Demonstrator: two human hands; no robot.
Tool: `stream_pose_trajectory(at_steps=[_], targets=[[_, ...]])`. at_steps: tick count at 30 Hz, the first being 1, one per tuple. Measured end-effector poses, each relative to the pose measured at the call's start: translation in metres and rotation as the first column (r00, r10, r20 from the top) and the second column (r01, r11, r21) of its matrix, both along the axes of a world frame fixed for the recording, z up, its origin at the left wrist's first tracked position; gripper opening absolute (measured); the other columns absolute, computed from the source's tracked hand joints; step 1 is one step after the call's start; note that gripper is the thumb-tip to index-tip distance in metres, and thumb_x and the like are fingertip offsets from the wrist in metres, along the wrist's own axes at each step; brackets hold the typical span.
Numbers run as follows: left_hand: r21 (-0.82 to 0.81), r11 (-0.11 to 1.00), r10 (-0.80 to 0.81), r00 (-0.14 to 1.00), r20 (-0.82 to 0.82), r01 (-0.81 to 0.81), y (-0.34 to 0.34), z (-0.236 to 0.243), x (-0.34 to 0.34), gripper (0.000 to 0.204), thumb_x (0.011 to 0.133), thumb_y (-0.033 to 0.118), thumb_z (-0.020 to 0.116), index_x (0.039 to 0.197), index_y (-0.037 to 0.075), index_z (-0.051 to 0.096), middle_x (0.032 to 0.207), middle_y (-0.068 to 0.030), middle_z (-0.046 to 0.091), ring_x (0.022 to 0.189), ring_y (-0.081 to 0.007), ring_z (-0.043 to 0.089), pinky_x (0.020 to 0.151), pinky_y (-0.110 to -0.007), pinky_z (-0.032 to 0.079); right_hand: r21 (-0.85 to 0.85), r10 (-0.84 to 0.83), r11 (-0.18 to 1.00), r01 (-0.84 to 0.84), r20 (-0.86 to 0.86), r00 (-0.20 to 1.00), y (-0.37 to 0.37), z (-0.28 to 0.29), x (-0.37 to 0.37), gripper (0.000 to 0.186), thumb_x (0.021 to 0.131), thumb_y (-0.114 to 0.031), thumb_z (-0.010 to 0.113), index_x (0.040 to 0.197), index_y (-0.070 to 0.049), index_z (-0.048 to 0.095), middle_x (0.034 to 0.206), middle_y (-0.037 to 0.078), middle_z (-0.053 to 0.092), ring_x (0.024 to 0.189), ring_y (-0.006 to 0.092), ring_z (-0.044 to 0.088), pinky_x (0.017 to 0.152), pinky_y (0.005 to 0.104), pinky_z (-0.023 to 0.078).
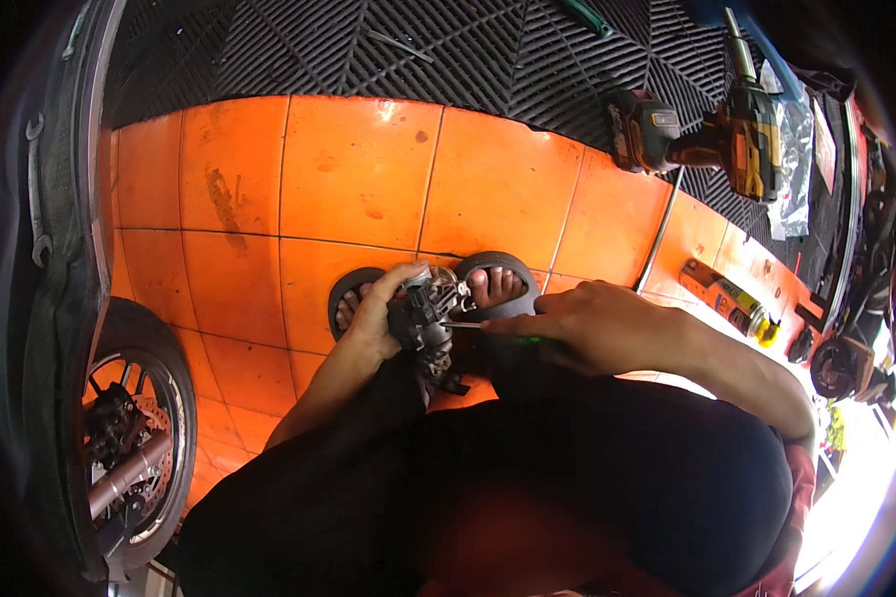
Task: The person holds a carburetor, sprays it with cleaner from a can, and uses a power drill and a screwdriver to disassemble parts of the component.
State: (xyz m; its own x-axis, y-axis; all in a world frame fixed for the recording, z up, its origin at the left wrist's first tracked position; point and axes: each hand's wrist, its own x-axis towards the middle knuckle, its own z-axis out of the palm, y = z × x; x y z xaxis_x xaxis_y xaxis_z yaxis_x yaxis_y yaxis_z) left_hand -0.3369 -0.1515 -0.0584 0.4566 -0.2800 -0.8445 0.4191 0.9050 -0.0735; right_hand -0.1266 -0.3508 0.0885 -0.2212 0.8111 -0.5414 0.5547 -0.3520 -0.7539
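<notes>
My left hand (371, 323) is wrapped round a dark metal engine part that looks like a carburetor or throttle body (425, 316), held up between my knees above my sandalled feet. From the right, my right hand (597, 323) grips a screwdriver, its fingers closed over a handle mostly hidden in shadow with a small green glint. The thin metal shaft of the screwdriver (465, 325) points left, and its tip meets the side of the part. Whether the tip sits in a screw is too small to tell.
A motorcycle wheel (176, 418) stands at the left, with a spanner (37, 189) lying above it. Orange tiles (358, 149) meet a black ribbed mat (299, 50). A cordless impact wrench (752, 139) and a metal rod (659, 229) lie at the right, near a yellow-capped can (760, 323).
</notes>
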Motion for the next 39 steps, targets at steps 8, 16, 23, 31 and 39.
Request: stream_pose_trajectory(at_steps=[8,16,23,31,39], targets=[[0.026,0.999,-0.022,0.999,0.032,0.021,0.0,0.006,0.003,0.028,0.096,0.034,0.065,0.102,0.007,0.068,0.092,-0.0036,0.071,0.083,-0.0142,0.068,0.076,-0.03,0.056,-0.004,-0.074,0.997,0.074,-0.032,0.997,0.001,0.002,-0.001,0.071,0.085,-0.013,0.069,0.149,-0.031,0.046,0.103,0.015,0.071,0.087,0.0399,0.068,0.079,0.051,0.057],[0.061,0.998,-0.019,0.997,0.071,0.015,0.001,0.014,0.007,0.03,0.097,0.034,0.064,0.102,0.005,0.068,0.088,-0.0042,0.071,0.079,-0.0143,0.068,0.071,-0.03,0.056,-0.171,0.06,0.984,-0.057,0.015,0.998,0.011,0.009,0.002,0.076,0.086,-0.013,0.071,0.153,-0.032,0.041,0.101,0.011,0.068,0.094,0.0314,0.068,0.086,0.0463,0.055],[0.064,0.998,-0.024,0.999,0.028,0.022,0.0,0.013,0.007,0.03,0.095,0.035,0.066,0.1,0.006,0.068,0.088,-0.0043,0.071,0.078,-0.0144,0.068,0.071,-0.03,0.056,0.003,-0.016,1.0,0.016,0.037,0.999,0.004,0.001,-0.001,0.074,0.083,-0.012,0.069,0.149,-0.035,0.045,0.1,0.016,0.07,0.081,0.0388,0.07,0.076,0.0485,0.059],[0.036,0.999,0.003,1.0,0.031,-0.004,-0.002,0.009,0.003,0.026,0.095,0.031,0.065,0.1,0.005,0.067,0.092,-0.0075,0.072,0.083,-0.019,0.071,0.077,-0.035,0.059,0.085,-0.032,0.996,0.027,0.059,0.998,0.017,0.006,0.001,0.067,0.083,-0.013,0.075,0.144,-0.016,0.049,0.102,0.015,0.066,0.087,0.0338,0.071,0.077,0.0435,0.057],[0.142,0.99,-0.009,1.0,-0.023,0.012,-0.004,0.014,0.005,0.026,0.094,0.034,0.067,0.099,0.008,0.067,0.084,-0.0026,0.069,0.071,-0.0143,0.067,0.064,-0.031,0.057,-0.04,-0.236,0.968,0.246,0.171,0.957,0.023,0.014,0.013,0.035,0.087,-0.02,0.077,0.116,-0.006,0.064,0.086,0.013,0.073,0.078,0.0326,0.071,0.072,0.0429,0.056]])
